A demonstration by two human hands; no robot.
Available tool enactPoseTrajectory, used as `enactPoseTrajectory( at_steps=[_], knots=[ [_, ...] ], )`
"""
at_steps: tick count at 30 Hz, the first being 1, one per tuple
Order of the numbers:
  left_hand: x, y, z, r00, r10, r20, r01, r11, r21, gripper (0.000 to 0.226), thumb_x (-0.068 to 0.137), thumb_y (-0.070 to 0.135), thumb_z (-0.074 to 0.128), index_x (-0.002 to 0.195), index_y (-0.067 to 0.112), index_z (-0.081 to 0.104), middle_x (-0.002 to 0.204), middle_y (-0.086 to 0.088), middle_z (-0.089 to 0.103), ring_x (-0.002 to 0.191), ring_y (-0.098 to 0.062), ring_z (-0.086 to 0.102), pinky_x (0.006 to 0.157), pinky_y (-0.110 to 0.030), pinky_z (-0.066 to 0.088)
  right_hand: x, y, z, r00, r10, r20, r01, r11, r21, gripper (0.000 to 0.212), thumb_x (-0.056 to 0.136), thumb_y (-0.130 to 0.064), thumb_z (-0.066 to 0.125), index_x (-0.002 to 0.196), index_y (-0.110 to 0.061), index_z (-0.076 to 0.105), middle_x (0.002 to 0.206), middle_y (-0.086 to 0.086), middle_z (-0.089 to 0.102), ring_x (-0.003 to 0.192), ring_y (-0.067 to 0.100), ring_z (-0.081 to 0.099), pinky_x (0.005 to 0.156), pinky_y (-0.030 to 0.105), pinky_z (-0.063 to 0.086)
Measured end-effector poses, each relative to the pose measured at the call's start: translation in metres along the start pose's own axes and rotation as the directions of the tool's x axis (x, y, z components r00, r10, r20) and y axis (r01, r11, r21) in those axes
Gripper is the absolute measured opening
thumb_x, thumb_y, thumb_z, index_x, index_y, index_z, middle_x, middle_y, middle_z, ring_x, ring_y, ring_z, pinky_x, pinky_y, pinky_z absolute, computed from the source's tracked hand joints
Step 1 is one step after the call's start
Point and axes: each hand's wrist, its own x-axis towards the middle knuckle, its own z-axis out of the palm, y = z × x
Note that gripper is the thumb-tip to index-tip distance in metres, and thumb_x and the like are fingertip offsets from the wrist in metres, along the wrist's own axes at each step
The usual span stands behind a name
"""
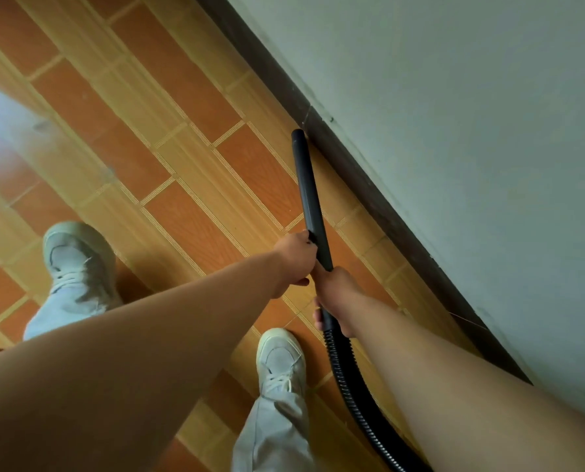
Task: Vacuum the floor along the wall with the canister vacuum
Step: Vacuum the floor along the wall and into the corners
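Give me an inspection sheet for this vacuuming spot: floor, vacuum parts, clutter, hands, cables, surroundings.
Surface: tiled floor, orange and tan, no debris visible.
Job's things: black wand, tip at the dark baseboard; ribbed hose trails back out of frame; canister not in view.
Clutter: nothing seen.
Grippers: left hand grips the wand's lower end; right hand grips just behind, where the hose begins.
Cables: nothing seen.
Surroundings: pale wall to the right; person's light shoes on the floor.

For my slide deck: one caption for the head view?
Both hands, left hand and right hand, steer black vacuum tube along baseboard.
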Motion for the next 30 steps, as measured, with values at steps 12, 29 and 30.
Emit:
enactPoseTrajectory(
  at_steps=[12,29,30],
  knots=[
    [0.014,0.025,-0.064,0.995,-0.06,0.084,0.062,0.998,-0.021,0.034,0.107,0.013,0.039,0.139,0.017,0.049,0.124,-0.009,0.062,0.108,-0.024,0.065,0.085,-0.046,0.062,-0.004,-0.062,0.028,0.999,0.018,0.05,-0.02,0.998,0.053,0.049,0.101,-0.06,0.048,0.111,-0.012,0.054,0.081,0.009,0.055,0.052,0.019,0.051,0.054,0.033,0.048],
    [0.04,0.053,-0.147,0.994,-0.104,0.036,0.107,0.99,-0.088,0.025,0.106,0.016,0.042,0.129,0.014,0.051,0.119,-0.013,0.062,0.103,-0.027,0.067,0.079,-0.046,0.064,-0.001,-0.14,0.074,0.994,0.018,0.104,-0.025,0.997,0.067,0.046,0.101,-0.058,0.051,0.11,-0.014,0.058,0.073,0.006,0.053,0.049,0.018,0.049,0.053,0.032,0.048],
    [0.041,0.055,-0.151,0.994,-0.104,0.037,0.107,0.99,-0.09,0.024,0.107,0.016,0.041,0.128,0.015,0.051,0.12,-0.013,0.061,0.103,-0.027,0.067,0.079,-0.045,0.064,-0.001,-0.145,0.077,0.995,0.017,0.103,-0.025,0.997,0.075,0.045,0.101,-0.057,0.051,0.11,-0.014,0.058,0.074,0.006,0.053,0.049,0.018,0.049,0.052,0.032,0.048]
  ],
)
